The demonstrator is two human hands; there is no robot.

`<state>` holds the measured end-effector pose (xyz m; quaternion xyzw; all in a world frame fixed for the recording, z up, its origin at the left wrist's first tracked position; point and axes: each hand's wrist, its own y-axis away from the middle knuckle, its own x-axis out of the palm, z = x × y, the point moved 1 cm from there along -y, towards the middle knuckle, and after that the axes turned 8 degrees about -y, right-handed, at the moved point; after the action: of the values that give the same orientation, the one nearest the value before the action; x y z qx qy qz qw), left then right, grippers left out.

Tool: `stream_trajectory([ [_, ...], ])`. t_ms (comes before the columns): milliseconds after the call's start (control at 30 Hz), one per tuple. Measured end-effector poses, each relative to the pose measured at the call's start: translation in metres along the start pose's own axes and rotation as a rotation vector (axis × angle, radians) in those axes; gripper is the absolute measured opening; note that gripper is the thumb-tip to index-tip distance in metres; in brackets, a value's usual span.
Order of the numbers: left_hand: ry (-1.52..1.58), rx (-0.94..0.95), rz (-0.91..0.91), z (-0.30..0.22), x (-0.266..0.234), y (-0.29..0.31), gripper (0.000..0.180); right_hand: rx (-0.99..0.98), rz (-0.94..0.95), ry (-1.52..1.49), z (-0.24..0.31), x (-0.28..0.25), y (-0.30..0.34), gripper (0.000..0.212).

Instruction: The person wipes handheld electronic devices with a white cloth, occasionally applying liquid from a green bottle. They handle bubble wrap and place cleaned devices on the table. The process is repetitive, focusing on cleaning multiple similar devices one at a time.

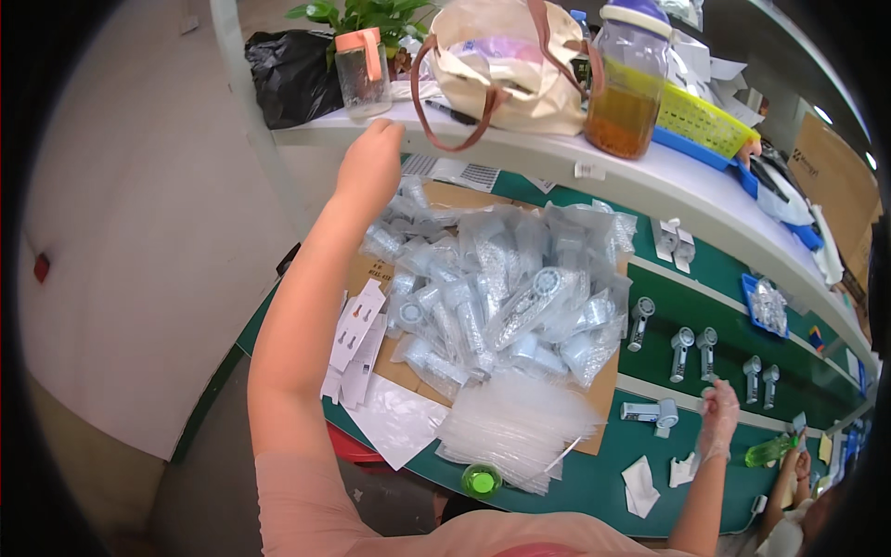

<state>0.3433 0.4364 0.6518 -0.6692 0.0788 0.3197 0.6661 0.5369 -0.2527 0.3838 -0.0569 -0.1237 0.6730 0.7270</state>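
Note:
My left hand (374,153) is raised to the front edge of the white shelf, its fingers curled into a fist below a clear jar with an orange lid (363,74). What it may hold is hidden. On the right, my right hand (719,418) wears a thin clear glove. Its fingers are drawn together by the lower end of a light-blue handheld fan (707,351); I cannot make out anything between them. Another handheld fan (682,355) stands just left of that one. A handheld fan lying on its side (650,412) is left of the right hand.
Bagged fans (483,288) are heaped on cardboard behind a stack of clear bubble bags (520,427). White paper cards (357,339) lie left. The shelf (557,153) carries a cloth bag (510,74) and a drink bottle (626,84). Another person's hand (803,461) is at far right.

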Motion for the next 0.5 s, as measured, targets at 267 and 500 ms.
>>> stream_trajectory([
  [267, -0.238, -0.104, 0.768, 0.057, 0.083, -0.125, 0.039, 0.316, 0.072, -0.254, 0.104, 0.07, 0.084, 0.027],
  [500, -0.152, -0.18, 0.564, 0.04, 0.082, -0.151, 0.044, 0.461, -0.099, -0.376, 0.111, 0.062, 0.142, 0.022],
])
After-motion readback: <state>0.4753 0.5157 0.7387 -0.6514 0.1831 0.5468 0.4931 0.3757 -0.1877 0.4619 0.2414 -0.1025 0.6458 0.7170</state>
